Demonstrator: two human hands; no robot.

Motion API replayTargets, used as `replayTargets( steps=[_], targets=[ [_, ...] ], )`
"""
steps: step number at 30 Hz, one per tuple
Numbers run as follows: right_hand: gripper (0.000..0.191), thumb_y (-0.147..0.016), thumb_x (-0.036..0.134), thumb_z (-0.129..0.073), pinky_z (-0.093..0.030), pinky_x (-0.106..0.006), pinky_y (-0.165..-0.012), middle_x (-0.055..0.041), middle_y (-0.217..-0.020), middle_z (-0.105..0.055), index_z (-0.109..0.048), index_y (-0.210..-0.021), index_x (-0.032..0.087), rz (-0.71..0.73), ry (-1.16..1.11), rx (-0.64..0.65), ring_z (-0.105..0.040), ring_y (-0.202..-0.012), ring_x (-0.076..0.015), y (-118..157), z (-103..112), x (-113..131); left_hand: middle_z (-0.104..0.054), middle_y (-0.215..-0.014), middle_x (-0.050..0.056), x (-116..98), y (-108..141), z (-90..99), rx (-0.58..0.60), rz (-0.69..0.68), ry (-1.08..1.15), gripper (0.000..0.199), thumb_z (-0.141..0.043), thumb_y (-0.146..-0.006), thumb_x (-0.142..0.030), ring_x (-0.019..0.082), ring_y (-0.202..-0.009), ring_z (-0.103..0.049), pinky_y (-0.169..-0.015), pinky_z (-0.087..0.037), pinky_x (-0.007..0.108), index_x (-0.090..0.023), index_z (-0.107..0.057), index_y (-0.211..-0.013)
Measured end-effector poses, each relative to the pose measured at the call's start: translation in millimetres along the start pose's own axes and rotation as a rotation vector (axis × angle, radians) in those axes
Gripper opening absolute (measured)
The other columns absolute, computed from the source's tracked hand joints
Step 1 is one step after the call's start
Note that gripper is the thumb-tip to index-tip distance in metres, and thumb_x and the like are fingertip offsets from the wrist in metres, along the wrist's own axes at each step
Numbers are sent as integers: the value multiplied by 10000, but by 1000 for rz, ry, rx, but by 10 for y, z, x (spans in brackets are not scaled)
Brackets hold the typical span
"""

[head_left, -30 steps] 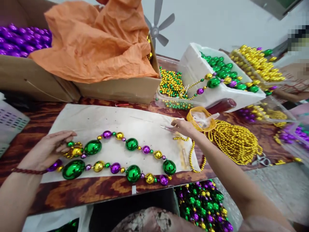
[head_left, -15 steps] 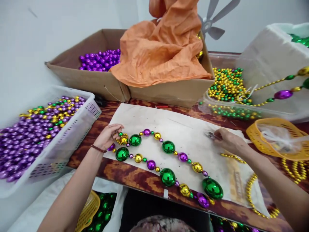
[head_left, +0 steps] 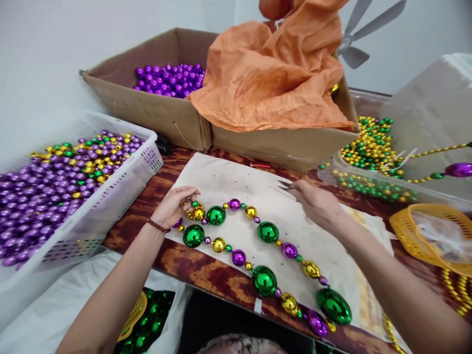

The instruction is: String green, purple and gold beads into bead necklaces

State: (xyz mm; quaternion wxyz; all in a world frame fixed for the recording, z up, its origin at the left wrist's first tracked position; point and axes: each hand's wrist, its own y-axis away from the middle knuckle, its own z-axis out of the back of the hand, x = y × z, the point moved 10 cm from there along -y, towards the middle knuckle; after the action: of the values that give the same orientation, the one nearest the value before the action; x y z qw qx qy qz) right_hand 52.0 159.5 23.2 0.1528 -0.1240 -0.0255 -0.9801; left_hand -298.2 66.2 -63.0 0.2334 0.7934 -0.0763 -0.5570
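Note:
My left hand [head_left: 172, 210] is at the left end of a bead necklace [head_left: 268, 232], its fingers pinched by a small cluster of gold beads [head_left: 197, 212]. The necklace of large green, purple and gold beads lies in a long loop, partly on a white sheet [head_left: 224, 179] and partly over the table's front edge. My right hand [head_left: 315, 199] is closed round small scissors [head_left: 283, 185]. Their dark pointed blades stick out to the left, above the sheet and apart from the beads. The scissor handles are hidden in my palm.
At left stands a white basket [head_left: 147, 147] of purple, gold and green beads. Behind the sheet is a cardboard box [head_left: 147, 108] with purple beads and an orange cloth [head_left: 265, 83]. To the right are a clear bin [head_left: 354, 169] of beads and a yellow basket [head_left: 405, 236].
My right hand has moved left and up over the sheet with the scissors, away from the gold bead string at right. The left hand stays at the necklace's end. The view has shifted slightly.

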Motion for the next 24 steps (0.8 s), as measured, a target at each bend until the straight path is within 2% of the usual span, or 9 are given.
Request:
replayTargets(
  steps=[2,4,6,8,14,20,24],
  targets=[
    [198,-948,310,-600,-441,-254,-665,-58,-911,-753,-634,-1119,218,172,29,168,-687,-776,-200,-154,-243,580,-593,-604,-3,5,-2,9,-4,-4,5,258,-867,-604,-303,40,-460,-459,-397,-354,148,-109,-743,-719],
    [212,-954,238,-556,-446,-268,-709,-96,-1045,-747,-632,-1145,187,324,91,273,-697,-904,-228,-253,-435,1055,-596,-612,3,9,-3,14,-1,-7,11,267,-874,-603,-317,54,-493,-492,-399,-355,145,-112,-748,-720],
    [213,-964,202,-512,-462,-282,-751,-124,-1147,-722,-648,-1123,163,420,146,316,-692,-999,-251,-324,-566,1389,-600,-616,5,12,-5,12,10,-12,15,276,-880,-603,-328,49,-488,-480,-394,-345,144,-113,-750,-718],
    [234,-973,195,-490,-483,-301,-777,-144,-1188,-708,-660,-1127,147,459,193,352,-694,-1029,-270,-373,-682,1591,-599,-615,5,21,-10,11,21,-14,16,285,-885,-604,-337,48,-487,-474,-393,-343,145,-113,-751,-720],
    [296,-985,156,-444,-528,-332,-839,-183,-1191,-712,-671,-1171,118,481,271,421,-707,-1050,-285,-436,-920,1809,-587,-608,-7,49,-18,0,44,1,31,294,-885,-619,-352,41,-472,-449,-401,-354,148,-120,-753,-741],
    [310,-987,135,-416,-538,-333,-837,-202,-1181,-710,-666,-1167,99,465,275,427,-713,-1050,-296,-464,-1081,1865,-588,-604,-2,39,-12,-5,58,0,46,290,-879,-627,-350,46,-477,-446,-401,-339,154,-117,-746,-738],
    [303,-1002,136,-394,-530,-302,-814,-172,-1137,-732,-681,-1096,118,454,268,439,-718,-1025,-272,-510,-1153,1852,-582,-600,-3,41,-10,-1,63,2,59,281,-873,-632,-343,46,-480,-440,-407,-328,159,-117,-743,-735]
  ],
)
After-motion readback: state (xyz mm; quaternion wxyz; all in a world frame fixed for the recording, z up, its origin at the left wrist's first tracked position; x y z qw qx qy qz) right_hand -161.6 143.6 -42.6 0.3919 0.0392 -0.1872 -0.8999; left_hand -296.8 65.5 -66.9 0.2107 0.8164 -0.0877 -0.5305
